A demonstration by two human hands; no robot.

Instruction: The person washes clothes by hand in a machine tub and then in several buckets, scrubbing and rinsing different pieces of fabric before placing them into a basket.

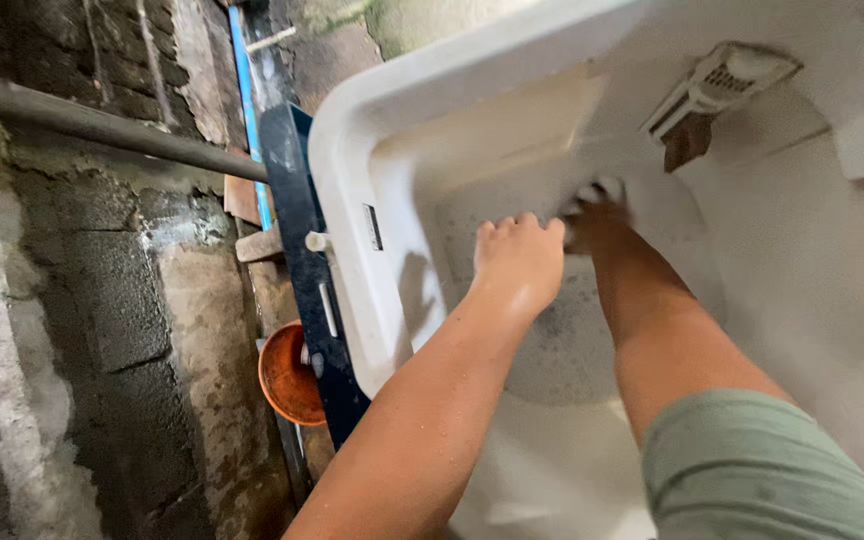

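Head view looks down into a white plastic tub [452,90], both hands deep inside against its floor. Left hand [518,258] lies curled, knuckles up, holding nothing visible; whether the right hand [597,215] grips anything I cannot tell, its fingertips being blurred. Grey speckled grime covers the tub's bottom. Outside stand a rough block wall [82,300], a dark pipe [102,125] and an orange bowl [287,380].
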